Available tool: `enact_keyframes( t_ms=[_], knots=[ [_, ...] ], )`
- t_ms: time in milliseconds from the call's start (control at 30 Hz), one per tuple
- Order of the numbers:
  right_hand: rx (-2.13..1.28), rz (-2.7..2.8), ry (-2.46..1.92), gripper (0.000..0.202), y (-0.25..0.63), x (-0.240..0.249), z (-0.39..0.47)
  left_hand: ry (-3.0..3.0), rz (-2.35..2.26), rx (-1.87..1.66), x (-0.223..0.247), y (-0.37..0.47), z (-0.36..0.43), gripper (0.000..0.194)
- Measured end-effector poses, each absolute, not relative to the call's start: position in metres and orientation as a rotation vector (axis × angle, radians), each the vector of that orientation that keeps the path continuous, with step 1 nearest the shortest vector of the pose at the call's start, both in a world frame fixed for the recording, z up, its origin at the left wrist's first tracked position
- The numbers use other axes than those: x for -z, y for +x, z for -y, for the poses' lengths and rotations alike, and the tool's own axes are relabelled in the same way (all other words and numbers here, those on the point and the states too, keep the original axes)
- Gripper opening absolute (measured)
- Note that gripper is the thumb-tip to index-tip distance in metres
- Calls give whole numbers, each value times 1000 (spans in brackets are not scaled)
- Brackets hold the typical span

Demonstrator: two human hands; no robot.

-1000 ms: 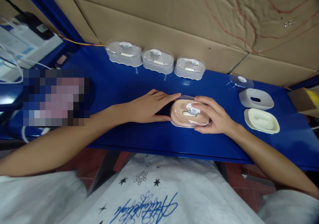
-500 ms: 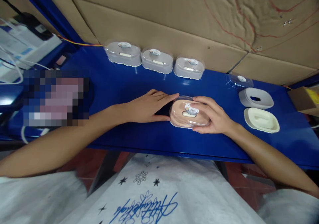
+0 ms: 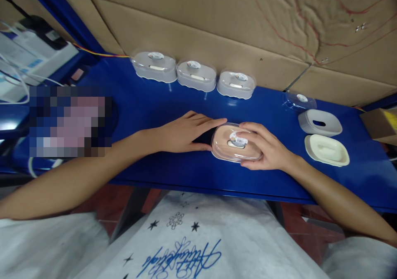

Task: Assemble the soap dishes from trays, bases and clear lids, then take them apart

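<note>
A pinkish-beige oval box (image 3: 223,140) with a clear lid and a round label lies on the blue table, in front of me. My right hand (image 3: 267,146) is wrapped round its right end, fingers over the lid and thumb at the near side. At the box's left end is my left hand (image 3: 189,132), its fingers and thumb spread apart, the tips touching or nearly touching the rim. To the right are a grey oval shell (image 3: 330,122) with a slot, a cream oval tray (image 3: 327,150) and a loose clear lid (image 3: 299,101).
Three grey lidded boxes (image 3: 155,67) stand in a row at the back of the blue table (image 3: 173,167), against brown cardboard (image 3: 186,18). White items with cables (image 3: 46,60) are at the left. A cardboard box (image 3: 376,124) sits at the far right.
The right end of the beige box and my right hand have shifted slightly toward me. My left hand has barely moved.
</note>
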State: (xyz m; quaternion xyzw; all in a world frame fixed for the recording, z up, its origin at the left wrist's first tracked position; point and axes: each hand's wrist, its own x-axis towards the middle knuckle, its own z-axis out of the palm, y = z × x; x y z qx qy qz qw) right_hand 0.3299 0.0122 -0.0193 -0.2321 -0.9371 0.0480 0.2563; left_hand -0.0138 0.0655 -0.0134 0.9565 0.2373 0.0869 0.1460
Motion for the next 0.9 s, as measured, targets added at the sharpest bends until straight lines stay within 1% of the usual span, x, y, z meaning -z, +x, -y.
enact_keyframes(
  t_ms=[167, 367, 633, 800, 900],
  knots=[
    [-129, 2546, -627, 87, 330, 21, -12, 2751, -666, -262, 12, -14, -65, 82],
    [-82, 2582, -637, 92, 331, 22, -12, 2760, -654, -260, 12, -14, -65, 73],
    [-40, 2606, -684, 86, 330, 18, -13, 2750, -649, -271, 12, -15, -66, 74],
    [-74, 2597, -714, 88, 330, 18, -14, 2750, -666, -257, 12, -15, -66, 73],
    [-85, 2594, -739, 85, 331, 18, -14, 2754, -675, -253, 13, -15, -66, 73]
  ],
)
